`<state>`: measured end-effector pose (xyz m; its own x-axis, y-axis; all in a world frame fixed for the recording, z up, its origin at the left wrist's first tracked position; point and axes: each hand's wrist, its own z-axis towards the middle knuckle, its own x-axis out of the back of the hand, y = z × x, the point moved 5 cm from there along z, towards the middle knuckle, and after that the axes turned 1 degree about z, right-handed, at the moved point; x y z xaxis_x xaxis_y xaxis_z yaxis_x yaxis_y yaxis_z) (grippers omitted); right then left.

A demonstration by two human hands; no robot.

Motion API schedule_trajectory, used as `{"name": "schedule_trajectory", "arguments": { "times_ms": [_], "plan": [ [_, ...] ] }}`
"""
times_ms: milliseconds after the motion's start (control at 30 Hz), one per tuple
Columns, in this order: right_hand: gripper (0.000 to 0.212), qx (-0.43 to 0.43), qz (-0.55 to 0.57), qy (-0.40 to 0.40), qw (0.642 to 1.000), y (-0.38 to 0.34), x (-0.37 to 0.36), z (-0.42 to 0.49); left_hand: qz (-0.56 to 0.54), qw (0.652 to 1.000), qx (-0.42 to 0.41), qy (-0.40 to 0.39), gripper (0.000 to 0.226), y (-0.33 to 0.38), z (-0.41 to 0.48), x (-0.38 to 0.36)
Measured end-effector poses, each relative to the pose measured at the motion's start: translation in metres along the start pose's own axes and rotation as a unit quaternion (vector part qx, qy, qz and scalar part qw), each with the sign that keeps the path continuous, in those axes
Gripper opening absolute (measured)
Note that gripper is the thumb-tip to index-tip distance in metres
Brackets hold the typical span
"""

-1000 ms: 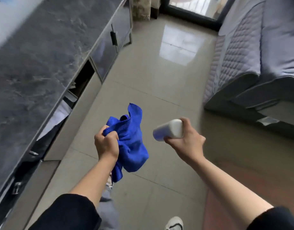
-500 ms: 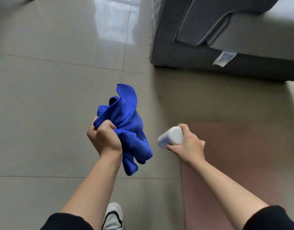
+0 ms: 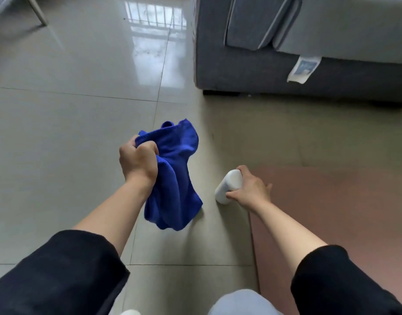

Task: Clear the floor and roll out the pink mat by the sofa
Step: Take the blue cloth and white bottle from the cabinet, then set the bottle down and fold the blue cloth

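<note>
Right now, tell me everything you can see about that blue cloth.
The blue cloth is a deep royal blue and looks like soft microfibre with a stitched hem along its top edge. It is crumpled, not folded. The left hand bunches its upper part in a closed fist; one corner stands up above the fist and the rest hangs down in loose folds over the tiled floor. Nothing else visibly touches it.

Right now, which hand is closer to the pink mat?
Right. The right hand holds a white bottle at the pink mat edge; the left hand is farther left, gripping a blue cloth.
</note>
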<state>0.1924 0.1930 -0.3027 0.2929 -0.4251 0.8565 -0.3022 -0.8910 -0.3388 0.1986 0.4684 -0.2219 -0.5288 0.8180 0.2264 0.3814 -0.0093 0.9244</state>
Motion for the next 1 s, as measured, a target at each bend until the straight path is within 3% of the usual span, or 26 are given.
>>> {"name": "schedule_trajectory", "arguments": {
  "times_ms": [267, 367, 467, 567, 633, 700, 800, 900, 1000],
  "plan": [
    [0.082, 0.001, -0.017, -0.097, 0.995, -0.005, 0.009, -0.001, -0.034, 0.999, -0.015, -0.038, 0.015, 0.042, -0.026, 0.007],
    [0.066, 0.043, 0.148, -0.065, 0.986, -0.023, 0.045, -0.006, -0.086, 0.994, -0.015, -0.07, 0.021, 0.084, -0.042, 0.003],
    [0.037, 0.04, 0.342, -0.118, 0.931, -0.032, 0.083, -0.026, -0.175, 0.973, -0.005, -0.149, 0.026, 0.128, -0.066, -0.011],
    [0.068, 0.024, 0.443, -0.266, 0.856, -0.027, 0.103, -0.051, -0.238, 0.944, -0.009, -0.227, 0.03, 0.162, -0.097, -0.034],
    [0.065, 0.07, 0.512, -0.313, 0.797, -0.016, 0.125, -0.066, -0.243, 0.93, 0.001, -0.278, 0.03, 0.178, -0.121, -0.056],
    [0.043, 0.105, 0.546, -0.28, 0.783, 0.001, 0.151, -0.072, -0.234, 0.914, 0.021, -0.331, 0.032, 0.186, -0.143, -0.081],
    [0.013, 0.108, 0.556, -0.182, 0.804, 0.042, 0.183, -0.072, -0.221, 0.891, 0.049, -0.393, 0.031, 0.183, -0.172, -0.121],
    [0.008, 0.07, 0.587, -0.099, 0.801, 0.088, 0.2, -0.068, -0.13, 0.896, 0.049, -0.421, 0.015, 0.164, -0.183, -0.149],
    [0.019, -0.008, 0.648, 0.097, 0.755, 0.141, 0.221, -0.07, -0.011, 0.912, 0.012, -0.411, 0.011, 0.135, -0.182, -0.168]
  ]
}}
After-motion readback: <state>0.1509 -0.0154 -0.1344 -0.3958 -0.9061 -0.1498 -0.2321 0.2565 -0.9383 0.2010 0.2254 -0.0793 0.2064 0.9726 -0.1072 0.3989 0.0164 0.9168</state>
